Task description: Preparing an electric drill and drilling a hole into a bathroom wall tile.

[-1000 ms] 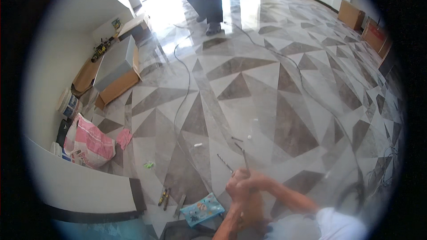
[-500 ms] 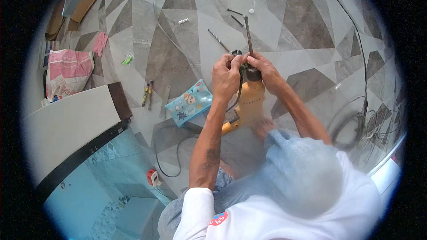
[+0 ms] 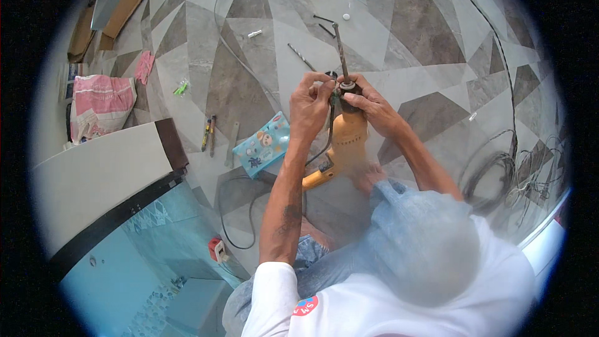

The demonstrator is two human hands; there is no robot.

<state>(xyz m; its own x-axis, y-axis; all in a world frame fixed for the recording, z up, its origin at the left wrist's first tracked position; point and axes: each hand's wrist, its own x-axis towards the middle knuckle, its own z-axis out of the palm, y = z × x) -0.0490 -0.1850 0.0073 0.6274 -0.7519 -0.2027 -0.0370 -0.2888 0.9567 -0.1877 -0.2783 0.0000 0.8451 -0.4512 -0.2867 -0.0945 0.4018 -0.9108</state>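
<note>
Drill chuck [image 3: 347, 107], gripped by right hand [image 3: 379, 110], seems mid-adjustment; left hand [image 3: 308, 107] pinches dark piece [image 3: 331, 75]; next move likely needs alignment

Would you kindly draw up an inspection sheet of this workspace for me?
Surface: floor in a grey, white and brown angular pattern.
Work items: yellow drill with a long bit in its chuck.
Clutter: loose drill bit, blue pouch and pink cloth on the floor.
Hands: left hand pinches a small dark piece beside the chuck; right hand grips the chuck.
Cables: grey cable ahead; dark cable and loose coils at right.
Surroundings: pink-and-white sack near a pale, dark-edged partition at left; cardboard box farther off.
</note>
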